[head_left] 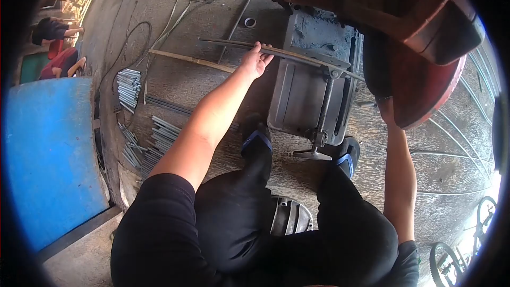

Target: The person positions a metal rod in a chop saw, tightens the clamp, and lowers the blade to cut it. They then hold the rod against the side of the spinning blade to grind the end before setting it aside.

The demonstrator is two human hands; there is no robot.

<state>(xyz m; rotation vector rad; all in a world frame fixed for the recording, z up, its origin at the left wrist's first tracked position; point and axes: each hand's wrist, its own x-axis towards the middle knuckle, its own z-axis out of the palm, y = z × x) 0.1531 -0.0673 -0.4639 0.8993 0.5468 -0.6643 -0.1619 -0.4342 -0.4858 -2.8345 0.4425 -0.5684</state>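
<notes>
My left hand point(256, 62) is wrapped round a long thin metal bar point(228, 43) left of a machine base. The bar runs across the grey metal base point(303, 85) at the vise, whose threaded screw point(325, 101) ends in a handle point(312, 155) near my feet. Above the base looms a large cut-off machine point(372, 0) with a red disc guard point(425, 85). My right forearm reaches up beneath that guard; the right hand point(387, 107) is mostly hidden behind it, and its fingers do not show.
Stacks of cut metal rods point(129, 89) lie on the floor at left, near a blue panel point(58, 154). A wooden strip point(191, 60), a ring point(250, 22) and cables lie further forward. Long rods point(451, 151) are on the right. Other people point(61, 64) are at far left.
</notes>
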